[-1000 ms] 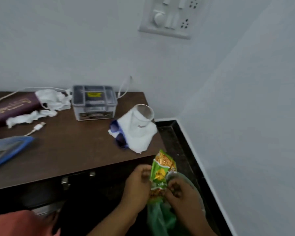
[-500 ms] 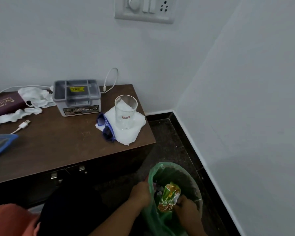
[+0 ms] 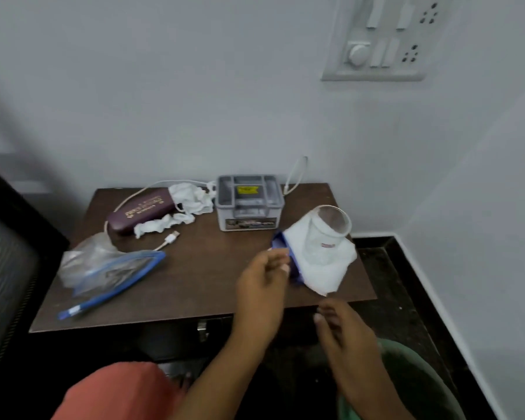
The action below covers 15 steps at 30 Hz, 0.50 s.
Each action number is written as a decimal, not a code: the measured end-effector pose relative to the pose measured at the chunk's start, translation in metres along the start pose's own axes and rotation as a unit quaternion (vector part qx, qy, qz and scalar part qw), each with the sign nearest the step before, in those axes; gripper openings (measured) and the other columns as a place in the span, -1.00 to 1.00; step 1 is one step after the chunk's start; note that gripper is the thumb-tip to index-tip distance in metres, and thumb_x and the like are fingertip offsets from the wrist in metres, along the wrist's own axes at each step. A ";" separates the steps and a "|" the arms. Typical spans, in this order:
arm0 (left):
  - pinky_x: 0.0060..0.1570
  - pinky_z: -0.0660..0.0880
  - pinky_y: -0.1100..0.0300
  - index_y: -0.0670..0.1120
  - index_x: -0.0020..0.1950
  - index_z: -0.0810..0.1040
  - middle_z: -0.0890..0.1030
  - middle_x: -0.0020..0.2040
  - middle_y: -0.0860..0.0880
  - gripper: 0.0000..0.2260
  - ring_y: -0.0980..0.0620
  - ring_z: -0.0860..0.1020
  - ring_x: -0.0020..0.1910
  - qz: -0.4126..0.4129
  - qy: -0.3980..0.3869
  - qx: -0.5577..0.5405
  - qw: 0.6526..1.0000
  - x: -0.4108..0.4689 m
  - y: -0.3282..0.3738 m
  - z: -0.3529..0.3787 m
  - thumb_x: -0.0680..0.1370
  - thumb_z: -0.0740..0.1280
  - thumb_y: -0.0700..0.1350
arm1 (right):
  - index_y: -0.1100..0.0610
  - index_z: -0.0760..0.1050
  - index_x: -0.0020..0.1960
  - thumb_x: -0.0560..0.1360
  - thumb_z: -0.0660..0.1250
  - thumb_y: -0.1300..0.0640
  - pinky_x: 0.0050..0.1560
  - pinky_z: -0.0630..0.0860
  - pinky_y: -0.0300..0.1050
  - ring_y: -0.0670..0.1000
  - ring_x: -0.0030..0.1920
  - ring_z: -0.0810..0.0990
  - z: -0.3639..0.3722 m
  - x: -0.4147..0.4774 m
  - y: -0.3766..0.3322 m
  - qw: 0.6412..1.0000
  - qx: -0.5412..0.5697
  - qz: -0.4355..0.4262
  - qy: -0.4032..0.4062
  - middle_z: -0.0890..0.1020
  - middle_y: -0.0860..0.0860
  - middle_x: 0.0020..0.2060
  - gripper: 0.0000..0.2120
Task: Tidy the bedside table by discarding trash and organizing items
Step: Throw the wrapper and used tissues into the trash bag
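Observation:
On the brown bedside table (image 3: pixel 203 286) lie crumpled white tissues (image 3: pixel 191 197), a maroon case (image 3: pixel 141 209), a white cable (image 3: pixel 170 239), a clear zip bag with a blue edge (image 3: pixel 103 268) and a grey organiser box (image 3: pixel 250 201). A clear glass (image 3: pixel 329 228) stands on a white napkin (image 3: pixel 322 268) that partly covers blue sunglasses (image 3: pixel 281 245). My left hand (image 3: pixel 262 278) hovers empty over the table, fingers loosely curled beside the sunglasses. My right hand (image 3: pixel 343 331) is empty, fingers apart, below the table's front edge above the green-lined bin (image 3: pixel 422 380).
A white wall corner is on the right, with a switch panel (image 3: pixel 382 37) high up. A dark chair back (image 3: pixel 9 268) stands at the left. The table's drawer front with a metal latch (image 3: pixel 202 328) faces me. Black floor edging runs along the right wall.
The snack wrapper went into the bin and is gone from my hands. Both hands have risen from the bin to the table's front. The view has shifted left.

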State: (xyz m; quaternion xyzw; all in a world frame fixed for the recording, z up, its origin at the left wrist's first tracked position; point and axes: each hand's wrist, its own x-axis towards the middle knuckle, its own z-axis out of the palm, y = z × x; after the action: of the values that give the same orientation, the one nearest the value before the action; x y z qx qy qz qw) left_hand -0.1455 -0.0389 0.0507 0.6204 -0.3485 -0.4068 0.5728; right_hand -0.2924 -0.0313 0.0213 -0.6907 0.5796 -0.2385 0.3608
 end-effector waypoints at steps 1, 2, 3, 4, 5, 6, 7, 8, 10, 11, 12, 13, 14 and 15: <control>-0.05 0.46 0.43 -0.06 0.04 0.57 0.64 -0.05 0.04 -0.79 0.28 0.58 -0.11 0.017 0.018 0.019 1.000 0.008 0.007 -0.018 0.51 0.28 -0.33 | -0.06 0.43 0.05 0.53 0.27 0.08 -0.06 0.49 -0.36 -0.18 -0.01 0.56 0.006 0.006 -0.014 1.000 0.015 -0.018 -0.018 0.57 -0.10 -0.04 -0.89; -0.07 0.45 0.45 -0.04 0.03 0.56 0.64 -0.05 0.06 -0.77 0.29 0.57 -0.13 0.034 0.041 0.045 0.998 0.018 0.014 -0.041 0.51 0.28 -0.34 | -0.07 0.43 0.05 0.54 0.26 0.07 -0.03 0.50 -0.33 -0.19 0.00 0.56 0.016 0.015 -0.031 0.998 0.022 -0.040 -0.034 0.57 -0.11 -0.02 -0.90; -0.08 0.44 0.46 -0.03 0.03 0.56 0.63 -0.05 0.07 -0.76 0.30 0.57 -0.13 0.052 0.064 0.086 0.993 0.027 0.020 -0.065 0.51 0.28 -0.34 | -0.06 0.43 0.06 0.54 0.25 0.07 0.02 0.51 -0.28 -0.18 0.01 0.55 0.028 0.025 -0.047 0.997 0.020 -0.065 -0.044 0.56 -0.10 0.00 -0.90; -0.08 0.43 0.46 -0.04 0.05 0.56 0.62 -0.05 0.08 -0.77 0.27 0.56 -0.12 0.067 0.081 0.143 0.984 0.038 0.023 -0.088 0.51 0.28 -0.33 | -0.04 0.43 0.07 0.55 0.25 0.08 0.05 0.51 -0.22 -0.17 0.01 0.55 0.041 0.036 -0.061 0.995 0.012 -0.090 -0.047 0.56 -0.09 0.01 -0.89; -0.07 0.42 0.44 -0.06 0.08 0.57 0.61 -0.03 0.08 -0.77 0.20 0.57 -0.09 0.082 0.094 0.212 0.969 0.049 0.027 -0.110 0.51 0.28 -0.32 | 0.00 0.45 0.09 0.54 0.25 0.10 0.06 0.51 -0.16 -0.14 0.02 0.55 0.056 0.049 -0.074 0.992 0.002 -0.117 -0.047 0.55 -0.06 0.03 -0.87; -0.05 0.41 0.38 -0.08 0.11 0.58 0.61 -0.01 0.06 -0.76 0.13 0.58 -0.07 0.090 0.104 0.285 0.949 0.060 0.031 -0.131 0.51 0.28 -0.32 | 0.04 0.46 0.11 0.54 0.26 0.11 0.07 0.50 -0.12 -0.09 0.03 0.56 0.072 0.061 -0.087 0.989 -0.011 -0.142 -0.049 0.55 -0.03 0.04 -0.84; -0.04 0.40 0.30 -0.10 0.12 0.59 0.63 0.01 0.02 -0.75 0.05 0.59 -0.03 0.090 0.110 0.355 0.924 0.072 0.035 -0.150 0.50 0.28 -0.31 | 0.08 0.46 0.13 0.53 0.26 0.13 0.08 0.50 -0.08 -0.03 0.04 0.56 0.089 0.075 -0.099 0.985 -0.021 -0.165 -0.050 0.55 0.00 0.05 -0.81; -0.02 0.40 0.24 -0.10 0.13 0.59 0.64 0.04 -0.04 -0.74 -0.04 0.59 0.02 0.078 0.112 0.419 0.898 0.083 0.036 -0.166 0.49 0.28 -0.31 | 0.11 0.47 0.15 0.52 0.27 0.15 0.09 0.49 -0.05 0.02 0.05 0.56 0.107 0.088 -0.109 0.981 -0.030 -0.184 -0.056 0.55 0.03 0.07 -0.79; 0.03 0.43 0.12 -0.11 0.17 0.58 0.63 0.12 -0.15 -0.71 -0.16 0.56 0.11 0.028 0.102 0.517 0.850 0.106 0.032 -0.192 0.49 0.27 -0.30 | 0.14 0.47 0.18 0.52 0.27 0.17 0.14 0.46 -0.03 0.07 0.09 0.55 0.142 0.111 -0.129 0.976 -0.042 -0.197 -0.077 0.53 0.07 0.12 -0.76; 0.07 0.44 0.08 -0.10 0.20 0.56 0.61 0.15 -0.17 -0.69 -0.19 0.54 0.14 0.001 0.087 0.554 0.828 0.116 0.029 -0.200 0.49 0.26 -0.29 | 0.15 0.47 0.18 0.52 0.27 0.17 0.17 0.44 -0.03 0.09 0.12 0.53 0.158 0.122 -0.138 0.976 -0.054 -0.193 -0.083 0.51 0.08 0.13 -0.76; 0.10 0.44 0.06 -0.10 0.23 0.54 0.59 0.18 -0.19 -0.68 -0.20 0.53 0.16 -0.023 0.067 0.577 0.814 0.123 0.026 -0.206 0.50 0.25 -0.28 | 0.15 0.47 0.18 0.51 0.28 0.17 0.19 0.42 -0.04 0.10 0.15 0.50 0.174 0.133 -0.145 0.977 -0.067 -0.182 -0.085 0.50 0.09 0.14 -0.75; 0.11 0.44 0.06 -0.10 0.24 0.54 0.59 0.19 -0.18 -0.68 -0.20 0.53 0.17 -0.036 0.048 0.586 0.808 0.129 0.023 -0.209 0.50 0.24 -0.26 | 0.14 0.47 0.20 0.51 0.28 0.17 0.20 0.40 -0.04 0.11 0.17 0.48 0.188 0.141 -0.152 0.979 -0.075 -0.167 -0.086 0.49 0.10 0.16 -0.74; 0.11 0.43 0.08 -0.11 0.23 0.54 0.59 0.18 -0.18 -0.69 -0.20 0.52 0.17 -0.041 0.032 0.582 0.811 0.132 0.022 -0.210 0.50 0.26 -0.24 | 0.14 0.45 0.21 0.50 0.29 0.18 0.21 0.39 -0.03 0.12 0.19 0.46 0.202 0.149 -0.158 0.982 -0.077 -0.149 -0.086 0.48 0.11 0.18 -0.71; 0.09 0.43 0.09 -0.13 0.21 0.56 0.61 0.16 -0.18 -0.70 -0.20 0.53 0.17 -0.037 0.025 0.570 0.820 0.133 0.021 -0.209 0.49 0.28 -0.22 | 0.13 0.44 0.22 0.49 0.30 0.18 0.20 0.38 -0.01 0.13 0.20 0.46 0.215 0.154 -0.162 0.984 -0.083 -0.134 -0.082 0.47 0.11 0.18 -0.70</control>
State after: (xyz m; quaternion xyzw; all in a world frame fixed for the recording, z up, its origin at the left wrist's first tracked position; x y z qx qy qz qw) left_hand 0.1012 -0.0712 0.0605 0.8587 -0.4804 -0.1409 0.1097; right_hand 0.0032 -0.1226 -0.0012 -0.8071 0.4677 -0.1783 0.3133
